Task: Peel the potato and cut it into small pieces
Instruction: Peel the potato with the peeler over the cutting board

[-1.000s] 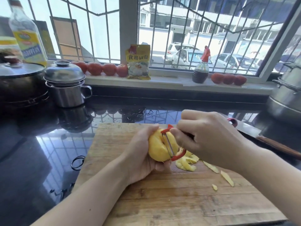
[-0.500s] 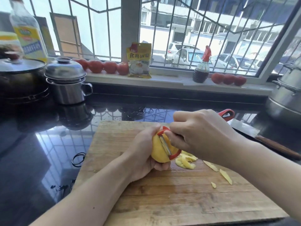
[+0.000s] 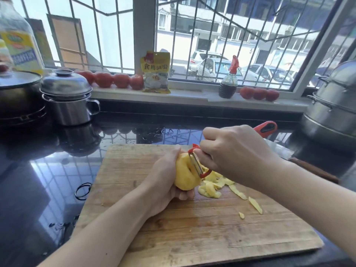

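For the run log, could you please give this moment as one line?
stage: peeling | left hand holds potato | right hand grips peeler | cutting: not started

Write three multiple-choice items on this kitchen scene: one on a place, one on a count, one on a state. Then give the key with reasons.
1. Where do the pale yellow potato peelings lie?
A. in the steel pot
B. on the wooden cutting board
C. on the windowsill

2. How many red tomatoes sit right of the dark sauce bottle on the sill?
A. one
B. three
C. six

3. What is the state of the yellow potato?
A. diced into small pieces
B. whole and mostly peeled
C. whole with all its skin on

Key:
1 B: the strips are piled on the wooden cutting board beside the potato.
2 B: three tomatoes stand in a row there.
3 B: the left hand holds it in one piece, showing bare yellow flesh, while the right hand holds the red-framed peeler against it.
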The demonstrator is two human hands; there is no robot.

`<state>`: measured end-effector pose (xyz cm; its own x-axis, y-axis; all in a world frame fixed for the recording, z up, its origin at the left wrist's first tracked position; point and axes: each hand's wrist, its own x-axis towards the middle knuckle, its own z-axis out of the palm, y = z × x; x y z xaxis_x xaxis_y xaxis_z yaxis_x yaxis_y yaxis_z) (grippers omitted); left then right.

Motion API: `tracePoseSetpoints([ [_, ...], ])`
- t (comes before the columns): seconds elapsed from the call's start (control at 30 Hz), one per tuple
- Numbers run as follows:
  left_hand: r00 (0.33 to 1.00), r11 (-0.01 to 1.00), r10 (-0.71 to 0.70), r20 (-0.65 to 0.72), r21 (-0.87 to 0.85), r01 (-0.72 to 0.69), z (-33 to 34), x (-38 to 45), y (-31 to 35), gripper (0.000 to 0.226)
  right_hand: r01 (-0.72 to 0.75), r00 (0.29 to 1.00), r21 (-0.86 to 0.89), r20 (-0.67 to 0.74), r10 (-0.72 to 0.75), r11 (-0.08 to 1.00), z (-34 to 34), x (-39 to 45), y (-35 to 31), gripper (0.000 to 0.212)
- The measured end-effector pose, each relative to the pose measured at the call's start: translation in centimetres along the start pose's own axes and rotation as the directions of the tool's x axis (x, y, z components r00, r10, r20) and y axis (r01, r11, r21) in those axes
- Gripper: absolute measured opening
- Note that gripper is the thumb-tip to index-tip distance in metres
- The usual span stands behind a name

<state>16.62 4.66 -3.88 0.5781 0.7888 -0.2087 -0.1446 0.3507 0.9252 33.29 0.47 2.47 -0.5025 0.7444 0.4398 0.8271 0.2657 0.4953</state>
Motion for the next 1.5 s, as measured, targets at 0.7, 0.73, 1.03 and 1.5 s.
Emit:
tracePoseSetpoints([
  [0.7,0.982,0.958,-0.167,0.085,-0.222,0.182,-1.6,0.6,0.4,0.063,-0.243,0.969,0.364,0.052,0.242,0.899,1.0,-2.3,1.7,0.051],
  [0.73,0.983,0.961,-0.163,0.088,-0.210,0.178,-1.6,0.6,0.4,0.062,-0.226,0.974,0.351,0.063,0.218,0.909,0.9,-2.3,1.6,0.051],
  [1.03,0.985,0.942,-0.072,0.159,-0.315,0.120,-1.5,1.1,-0.1,0.045,-0.455,0.889,0.338,0.115,0.444,0.824,0.3,-1.9,0.8,0.050],
  [1.5,0.981,0.876,0.107,0.162,-0.481,-0.016,-1.9,1.4,-0.3,0.030,-0.802,0.584,0.577,0.700,0.411,0.157,-1.1,-1.0,-4.3,0.030],
])
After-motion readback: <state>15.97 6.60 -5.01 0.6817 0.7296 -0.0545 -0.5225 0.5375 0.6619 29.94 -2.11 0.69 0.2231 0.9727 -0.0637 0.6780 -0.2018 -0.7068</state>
